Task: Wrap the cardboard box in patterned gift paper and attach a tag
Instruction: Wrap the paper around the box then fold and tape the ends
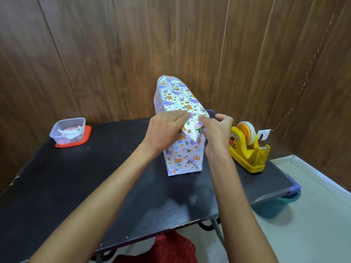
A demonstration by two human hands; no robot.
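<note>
Head view, nearest first: a crumpled red cloth [171,247] lies below the near edge of a black rectangular folding table [76,186], and two bare forearms reach forward over it. A teal plastic bucket [275,205] stands on the pale floor under the table's right end.

Right of the table's middle, the tall box wrapped in white gift paper printed with bears, rabbits and rainbows [182,154] stands upright on the surface, its narrow end facing the camera. On that end the lower folds lie flat, and a triangular paper flap [193,130] points down from the top edge.

The left hand [165,128] lies over the box's upper left corner, fingers straight and pressed together, tips on the flap's top edge. The right hand [218,133] stretches its index finger onto the flap's top right corner. Its thumb is lifted clear and the other fingers are bent by the box's right edge; whether they grip the paper I cannot tell.

Just right of the box sits a yellow plastic tape dispenser [247,149] holding a roll. Beyond it, a small white paper tag [264,134] sits at the lower end of a red-and-white twisted string [296,95] that rises along the brown wood-panel wall [95,54]. At the far left, a clear square plastic container [67,130] rests on a red lid [87,137].
</note>
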